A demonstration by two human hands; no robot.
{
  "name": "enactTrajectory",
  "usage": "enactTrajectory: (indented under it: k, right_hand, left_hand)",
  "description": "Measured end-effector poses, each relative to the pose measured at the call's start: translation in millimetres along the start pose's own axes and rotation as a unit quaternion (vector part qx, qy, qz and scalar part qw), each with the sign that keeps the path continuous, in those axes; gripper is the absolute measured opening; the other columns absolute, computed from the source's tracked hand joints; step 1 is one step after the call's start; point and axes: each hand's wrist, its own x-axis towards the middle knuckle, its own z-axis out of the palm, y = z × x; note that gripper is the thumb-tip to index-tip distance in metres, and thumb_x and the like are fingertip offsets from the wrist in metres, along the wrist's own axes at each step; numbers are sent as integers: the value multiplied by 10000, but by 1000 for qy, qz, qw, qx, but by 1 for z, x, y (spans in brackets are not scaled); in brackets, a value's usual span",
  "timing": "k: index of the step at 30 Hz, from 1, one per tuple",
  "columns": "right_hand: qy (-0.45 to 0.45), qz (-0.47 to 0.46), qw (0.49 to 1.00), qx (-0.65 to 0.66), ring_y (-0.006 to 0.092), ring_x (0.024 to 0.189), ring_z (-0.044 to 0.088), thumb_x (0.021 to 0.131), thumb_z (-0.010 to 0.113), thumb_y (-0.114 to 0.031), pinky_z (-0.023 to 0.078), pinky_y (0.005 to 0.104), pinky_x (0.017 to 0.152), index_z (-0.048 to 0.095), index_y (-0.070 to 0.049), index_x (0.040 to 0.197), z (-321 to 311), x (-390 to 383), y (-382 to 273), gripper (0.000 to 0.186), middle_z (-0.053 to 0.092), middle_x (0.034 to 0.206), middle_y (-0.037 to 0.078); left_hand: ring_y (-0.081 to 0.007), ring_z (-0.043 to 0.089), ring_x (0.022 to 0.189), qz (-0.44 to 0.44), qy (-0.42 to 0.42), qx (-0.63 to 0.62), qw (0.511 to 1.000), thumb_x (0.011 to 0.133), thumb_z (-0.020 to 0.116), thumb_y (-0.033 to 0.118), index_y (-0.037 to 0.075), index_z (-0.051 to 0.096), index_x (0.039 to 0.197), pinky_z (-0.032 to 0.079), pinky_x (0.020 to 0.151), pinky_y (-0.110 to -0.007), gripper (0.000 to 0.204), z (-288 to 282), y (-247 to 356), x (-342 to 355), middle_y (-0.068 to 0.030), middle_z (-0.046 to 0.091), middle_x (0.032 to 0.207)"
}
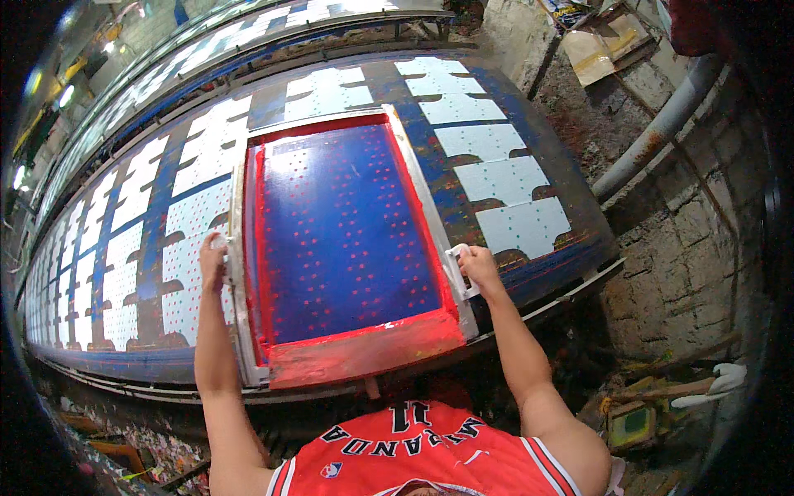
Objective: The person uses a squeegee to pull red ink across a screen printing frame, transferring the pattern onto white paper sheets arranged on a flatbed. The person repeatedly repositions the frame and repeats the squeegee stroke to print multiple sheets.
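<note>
A screen-printing frame [402, 144] lies across a long table [554, 165]. Its blue mesh [347, 223] carries rows of pink dots, bordered by red ink, heaviest along the near edge. My left hand [212, 260] is closed on the white handle at the frame's left side. My right hand [478, 266] grips the matching handle [460, 277] on the right side. White cut pieces [511, 223] lie in columns either side of the frame, some marked with green or pink dots. What lies under the frame is hidden.
A second long table [231, 25] with white pieces runs along the back. At right are a rusty grey pipe [662, 116], cardboard [600, 50] and a rough block wall [662, 273]. Clutter, including a yellowish frame [633, 409], sits below the table's edge.
</note>
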Motion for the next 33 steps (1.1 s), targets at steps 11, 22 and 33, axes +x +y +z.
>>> enactTrajectory:
  k: [11, 22, 33]
  right_hand:
    - [-34, -110, 993, -35, 70, 680, 570, 963, 511, -30, 492, 236, 589, 701, -17, 1156, -209, 87, -3, 272, 649, 880, 23]
    - [33, -114, 993, -11, 176, 775, 671, 873, 562, -39, 527, 358, 701, 700, 24, 1041, -415, 189, 96, 227, 708, 878, 102]
    - [3, -44, 997, 69, 114, 672, 634, 988, 591, -111, 546, 286, 575, 646, 12, 1128, -454, 213, 160, 194, 684, 874, 57]
  left_hand:
    - [-76, 436, 460, 35, -43, 5, 998, 823, 598, 60, 98, 596, 1327, 342, 389, -266, 505, 151, 128, -69, -2, 585, 780]
    - [-156, 605, 689, -12, -20, -37, 999, 886, 623, 41, 108, 615, 1352, 474, 568, -319, 471, 408, 138, -196, -92, 682, 971]
    - [-148, 614, 770, 3, 8, -6, 1000, 844, 646, 55, 71, 655, 1294, 509, 691, -315, 451, 455, 131, -223, -57, 675, 944]
